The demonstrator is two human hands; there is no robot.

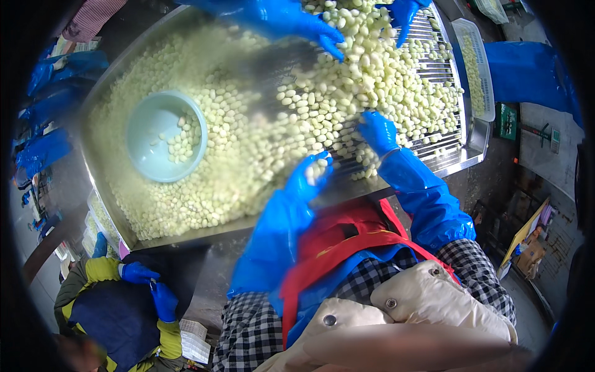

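A broad metal tray table [180,240] bears a thick layer of small pale-green oval pieces [396,93]; their exact kind I cannot make out. My left hand [310,177], in a blue glove, is curled palm-up by the near edge with several of the pieces in it. My right hand [378,131], also blue-gloved, reaches into the pieces beside the slatted part [443,152]; its fingertips are partly hidden among them, so its grip does not show. Left of my hands, a pale blue bowl [139,133] sits in the layer with some pieces inside.
Across the table are a co-worker's blue-gloved hands [322,34] [403,15] at the pile. A white basket [486,74] of pieces stands past the right end. Another person [118,310] is at the lower left, beside white baskets [195,341]. The lens has a blurry patch.
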